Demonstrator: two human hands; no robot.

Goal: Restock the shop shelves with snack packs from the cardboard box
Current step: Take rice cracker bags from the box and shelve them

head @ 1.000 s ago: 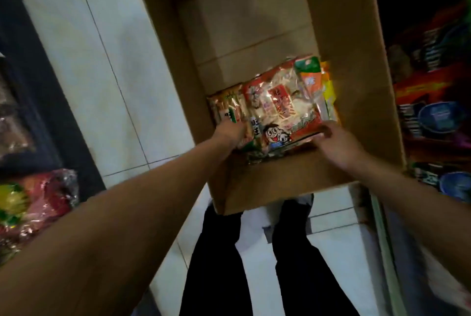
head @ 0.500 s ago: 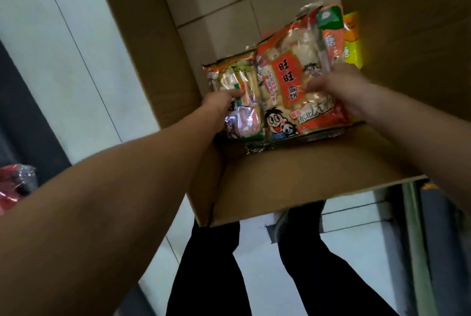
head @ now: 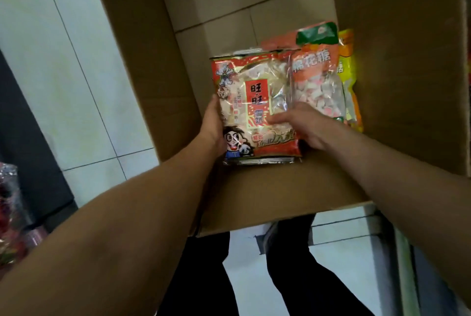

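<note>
A tall open cardboard box stands on the floor in front of me. Inside it, a red rice-cracker pack with a cartoon face lies on top. My left hand grips the pack's left edge. My right hand holds its right side, fingers spread over the front. To the right lie a marshmallow pack with a green top and a yellow pack against the box wall.
White floor tiles lie left of the box. Wrapped red goods show at the lower left edge by a dark shelf base. My dark trouser legs stand below the box. A shelf edge runs at the lower right.
My left hand has left the smaller pack and taken the red pack's left edge. The red pack now covers that smaller pack. My right hand has slid onto the pack's right side.
</note>
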